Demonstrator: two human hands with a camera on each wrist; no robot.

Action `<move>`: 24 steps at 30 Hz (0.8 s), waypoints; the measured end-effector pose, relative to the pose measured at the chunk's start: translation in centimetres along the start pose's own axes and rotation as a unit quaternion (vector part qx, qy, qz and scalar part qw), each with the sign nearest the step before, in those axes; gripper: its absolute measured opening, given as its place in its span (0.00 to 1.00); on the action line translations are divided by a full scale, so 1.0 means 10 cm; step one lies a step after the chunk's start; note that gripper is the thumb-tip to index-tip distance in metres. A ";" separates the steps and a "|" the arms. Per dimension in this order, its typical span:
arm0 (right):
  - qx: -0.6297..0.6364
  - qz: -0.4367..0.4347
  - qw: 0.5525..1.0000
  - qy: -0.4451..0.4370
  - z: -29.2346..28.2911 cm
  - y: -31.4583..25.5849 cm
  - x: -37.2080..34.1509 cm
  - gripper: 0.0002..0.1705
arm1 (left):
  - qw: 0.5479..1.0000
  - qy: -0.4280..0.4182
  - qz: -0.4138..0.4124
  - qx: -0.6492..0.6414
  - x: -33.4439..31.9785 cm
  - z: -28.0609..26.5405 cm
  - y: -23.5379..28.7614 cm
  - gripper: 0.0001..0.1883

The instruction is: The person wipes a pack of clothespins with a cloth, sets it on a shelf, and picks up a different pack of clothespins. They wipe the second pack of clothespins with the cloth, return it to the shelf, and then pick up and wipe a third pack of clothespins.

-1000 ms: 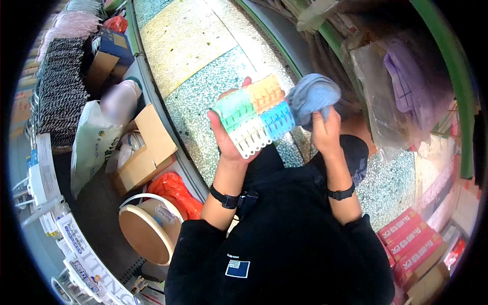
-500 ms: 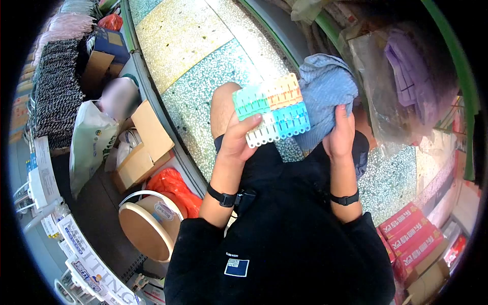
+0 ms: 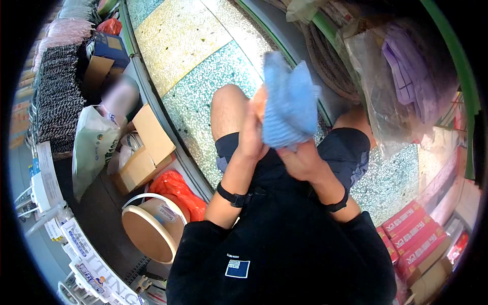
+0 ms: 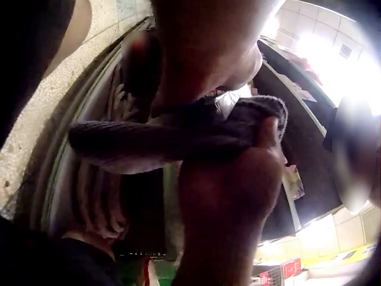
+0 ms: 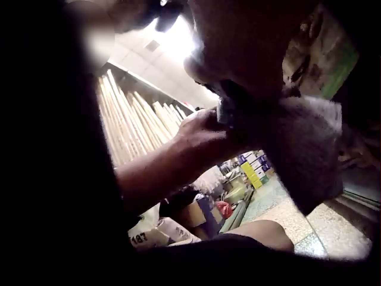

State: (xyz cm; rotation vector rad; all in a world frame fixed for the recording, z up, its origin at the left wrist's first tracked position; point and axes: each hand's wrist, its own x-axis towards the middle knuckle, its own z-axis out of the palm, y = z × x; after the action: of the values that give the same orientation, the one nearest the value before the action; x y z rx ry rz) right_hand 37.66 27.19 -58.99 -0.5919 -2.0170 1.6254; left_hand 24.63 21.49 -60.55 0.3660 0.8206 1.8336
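A ribbed light-blue cloth [image 3: 290, 104] is bunched up in front of the person, above the knees. My right hand [image 3: 303, 161] grips its lower end, and in the left wrist view the thumb of that hand [image 4: 232, 185] lies over the cloth [image 4: 125, 143], which looks dark there. My left hand [image 3: 251, 134] holds the pack of coloured plastic clothes pegs [image 3: 261, 100] at the cloth's left edge. Only an orange bit of the pack shows; the cloth hides the rest. In the right wrist view the left hand [image 5: 205, 134] sits close beside the cloth [image 5: 309, 155].
To the left stand a beige bucket [image 3: 147, 234], a red plastic bag [image 3: 178, 188], an open cardboard box [image 3: 147, 152] and a white bag [image 3: 94, 142]. At right, purple cloth in clear plastic [image 3: 406, 76] hangs near the shelf, with red boxes [image 3: 414, 239] lower down.
The cloth, spread out at the right half a second ago, has moved left in my right hand and now covers most of the peg pack. My left hand has turned more upright.
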 end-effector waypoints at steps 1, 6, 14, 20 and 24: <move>-0.093 -0.061 0.994 0.013 0.03 -0.07 0.03 0.25 | 0.989 -0.058 0.024 -0.137 -0.05 0.05 0.04 0.36; -0.215 -0.130 0.967 0.048 0.02 -0.04 0.21 0.23 | 0.984 0.089 0.054 0.142 -0.06 0.21 0.02 0.32; -0.020 0.169 0.969 0.178 -0.46 0.42 0.39 0.17 | 0.999 0.032 -0.002 -0.039 -0.25 -0.12 0.06 0.49; 0.234 0.162 0.912 0.295 -0.56 0.62 0.25 0.24 | 0.983 -0.053 0.013 -0.173 -0.17 -0.10 0.24 0.45; 0.283 0.148 0.907 0.274 -0.55 0.49 0.24 0.27 | 0.996 -0.009 -0.032 -0.083 -0.19 -0.12 0.30 0.29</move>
State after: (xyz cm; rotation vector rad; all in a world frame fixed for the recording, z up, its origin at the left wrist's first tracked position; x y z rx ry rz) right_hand 39.31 33.85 -62.59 -1.0152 -1.0210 1.8367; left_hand 22.57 18.64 -59.12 0.2474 0.6556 1.8217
